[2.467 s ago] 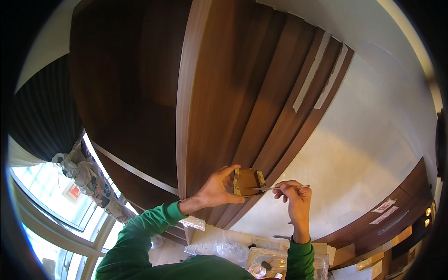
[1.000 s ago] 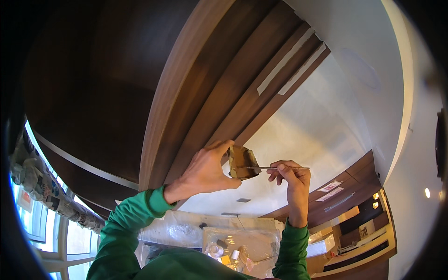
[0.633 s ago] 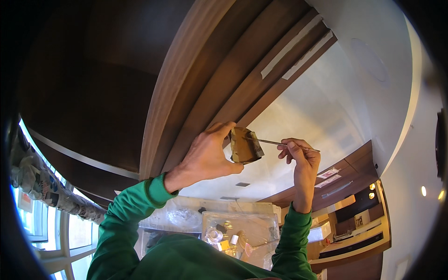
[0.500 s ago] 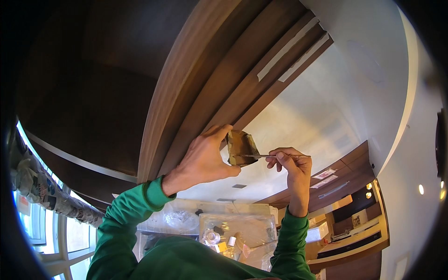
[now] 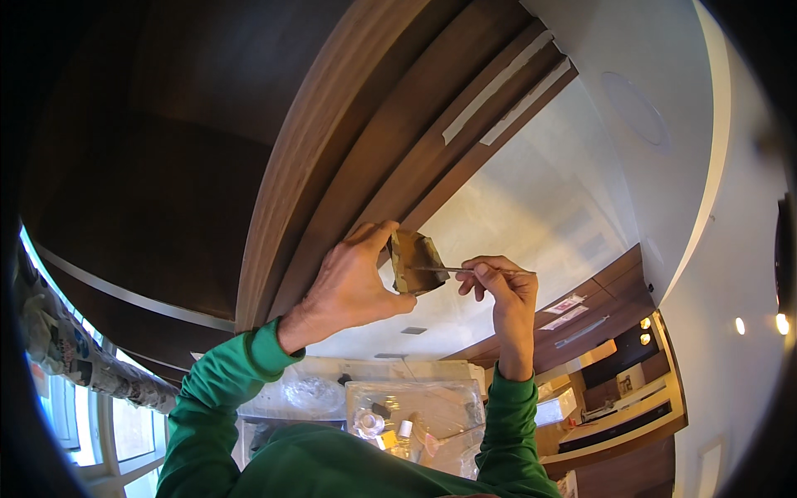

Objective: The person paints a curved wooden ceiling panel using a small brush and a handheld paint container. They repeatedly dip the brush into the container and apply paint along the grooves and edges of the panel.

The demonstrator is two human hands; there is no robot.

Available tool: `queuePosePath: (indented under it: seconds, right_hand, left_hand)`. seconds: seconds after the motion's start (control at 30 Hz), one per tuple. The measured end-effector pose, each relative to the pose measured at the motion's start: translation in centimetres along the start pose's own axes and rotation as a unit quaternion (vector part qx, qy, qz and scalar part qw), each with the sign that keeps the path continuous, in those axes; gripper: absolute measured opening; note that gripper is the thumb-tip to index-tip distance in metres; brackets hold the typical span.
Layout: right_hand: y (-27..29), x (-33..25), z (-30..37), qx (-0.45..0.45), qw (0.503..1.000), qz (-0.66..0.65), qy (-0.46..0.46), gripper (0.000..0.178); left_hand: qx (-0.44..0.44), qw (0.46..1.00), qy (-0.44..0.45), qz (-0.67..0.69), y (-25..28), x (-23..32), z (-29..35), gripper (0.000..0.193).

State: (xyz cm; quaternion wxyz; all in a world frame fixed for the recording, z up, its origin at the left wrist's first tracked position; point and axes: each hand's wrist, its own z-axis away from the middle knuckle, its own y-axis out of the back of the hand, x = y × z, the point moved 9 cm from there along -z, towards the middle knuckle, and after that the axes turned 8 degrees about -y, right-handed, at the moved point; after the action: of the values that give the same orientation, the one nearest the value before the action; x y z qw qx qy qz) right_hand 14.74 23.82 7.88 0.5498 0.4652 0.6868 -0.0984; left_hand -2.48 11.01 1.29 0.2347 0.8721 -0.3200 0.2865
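Note:
My left hand (image 5: 342, 278) grips a small open-topped box (image 5: 417, 249) with worn, stained edges, its thumb and fingers spread around the left side. Brown colour covers the inside of the box. From the right, my right hand (image 5: 505, 295) pinches a thin brush-like stick (image 5: 452, 269) between thumb and fingertips. The stick's far end reaches into the box; whether it has bristles is too small to tell. Just behind my left hand rises a brown wood panel (image 5: 357, 133) with stepped mouldings.
Pale tape strips (image 5: 498, 87) run along the moulding. Below, a plastic-covered table (image 5: 465, 407) bears a tape roll (image 5: 368, 423), a white bottle (image 5: 405, 429) and other small items. Wooden shelving (image 5: 614, 432) stands at right. A wrapped, paper-covered bar (image 5: 100, 357) crosses before windows at left.
The whole view has shifted slightly, so hands and surroundings sit a little further left. Both hands keep their holds, and the stick still points into the box.

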Motion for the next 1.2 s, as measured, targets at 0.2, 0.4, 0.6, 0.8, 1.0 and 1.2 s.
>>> queuePosePath:
  seconds: [0.2,0.4,0.6,0.8,1.0,1.2]
  right_hand:
    - [0.0,0.6,-0.1,0.002,1.0,-0.014,-0.022,0.02]
    - [0.6,0.6,0.2,0.027,0.999,-0.022,-0.014,0.018]
    - [1.5,0.5,0.5,0.078,0.997,-0.022,-0.006,0.025]
    - [1.1,1.0,0.7,0.05,0.998,-0.011,-0.044,0.024]
    - [1.2,0.8,1.0,0.049,0.998,-0.012,-0.023,0.023]
    - [2.1,1.3,1.4,0.091,0.995,-0.03,-0.022,0.023]
  left_hand:
    - [0.002,1.0,0.002,0.002,-0.2,-0.1,0.0,0.088]
    - [0.011,1.0,-0.006,0.0,-0.4,-0.3,0.1,0.087]
    - [0.022,1.0,-0.013,-0.012,-0.4,-0.3,0.0,0.085]
    - [0.029,0.999,-0.028,-0.006,-0.6,-0.5,-0.2,0.086]
    - [0.023,0.999,-0.031,-0.001,-0.9,-0.7,-0.3,0.085]
    - [0.019,0.999,-0.029,-0.006,-1.0,-0.7,-0.1,0.085]
